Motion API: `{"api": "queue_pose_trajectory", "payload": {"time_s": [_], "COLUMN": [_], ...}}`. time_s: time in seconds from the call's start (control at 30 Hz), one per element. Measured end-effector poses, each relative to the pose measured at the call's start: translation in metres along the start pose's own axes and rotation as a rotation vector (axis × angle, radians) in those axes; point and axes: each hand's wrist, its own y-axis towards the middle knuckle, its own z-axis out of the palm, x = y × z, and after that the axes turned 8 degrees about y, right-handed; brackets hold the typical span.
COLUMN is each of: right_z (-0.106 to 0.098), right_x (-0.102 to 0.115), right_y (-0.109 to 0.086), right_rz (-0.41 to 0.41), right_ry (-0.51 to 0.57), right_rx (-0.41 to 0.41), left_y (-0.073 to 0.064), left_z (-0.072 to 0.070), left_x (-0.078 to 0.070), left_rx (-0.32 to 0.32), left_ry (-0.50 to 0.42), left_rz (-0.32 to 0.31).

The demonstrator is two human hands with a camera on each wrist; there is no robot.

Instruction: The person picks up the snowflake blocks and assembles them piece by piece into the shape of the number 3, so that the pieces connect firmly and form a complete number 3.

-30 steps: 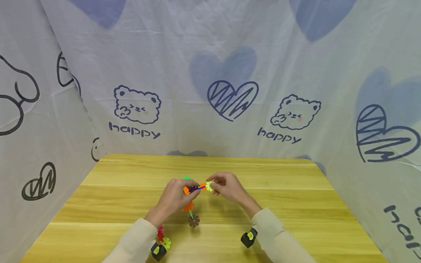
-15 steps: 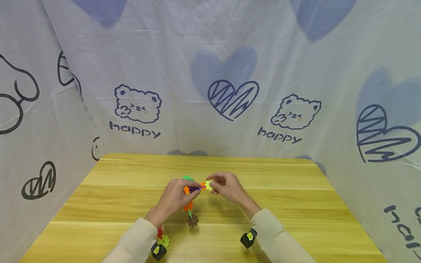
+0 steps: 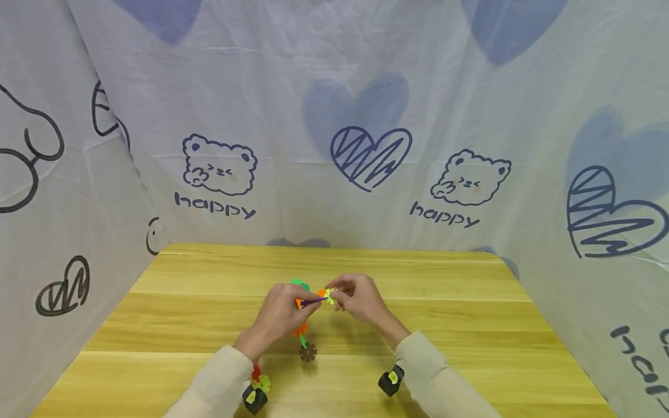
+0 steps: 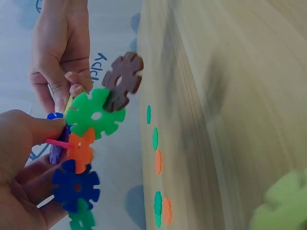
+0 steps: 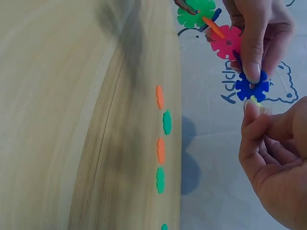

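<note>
My left hand [image 3: 277,310] holds a joined string of notched plastic snowflake discs above the table, its thumb and finger pinching a blue disc [image 5: 252,87]. Facing it, my right hand [image 3: 363,299] pinches a yellow disc [image 3: 330,296] by its edge, and the two discs meet. Whether their slots interlock is hidden by the fingers. In the left wrist view the string includes a brown disc [image 4: 123,79], a green disc [image 4: 96,115], an orange disc [image 4: 80,152] and a dark blue disc [image 4: 76,188]. A pink disc [image 5: 228,43] shows in the right wrist view.
Loose orange and green discs lie on the wooden table [image 3: 444,325], such as a green disc [image 5: 160,180] and an orange disc [image 5: 160,151]. A yellow-green disc [image 3: 263,383] shows beside my left wrist. A printed cloth [image 3: 292,203] hangs behind the table.
My right hand has shifted slightly left with the yellow disc, toward the left hand. The bluish disc at my left fingertips has tilted nearer edge-on. The hanging brown disc sways a little.
</note>
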Motion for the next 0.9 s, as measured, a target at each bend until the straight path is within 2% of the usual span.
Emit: {"api": "queue_pose_trajectory", "payload": {"time_s": [0.17,0.4,0.53,0.7,0.8,0.9], "right_z": [0.001,-0.003,-0.006,-0.008,-0.008,-0.009], "right_x": [0.001,0.005,0.006,0.002,0.0,0.0], "right_y": [-0.002,-0.005,-0.003,0.001,0.004,0.006], "right_rz": [-0.006,0.002,0.039,0.097,0.1,0.071], "right_ry": [0.006,0.03,0.069,0.164,0.176,0.163], "right_rx": [-0.022,-0.004,0.008,-0.014,-0.02,-0.011], "left_y": [0.001,0.004,0.004,0.004,0.005,0.006], "left_z": [0.001,0.001,0.002,0.003,0.002,-0.001], "left_x": [-0.003,-0.006,-0.008,-0.011,-0.011,-0.011], "left_rx": [-0.004,-0.003,-0.006,-0.023,0.0,0.058], "left_ry": [-0.038,-0.026,0.001,0.014,-0.015,-0.056], "left_rz": [0.001,0.0,-0.022,-0.053,-0.084,-0.126]}}
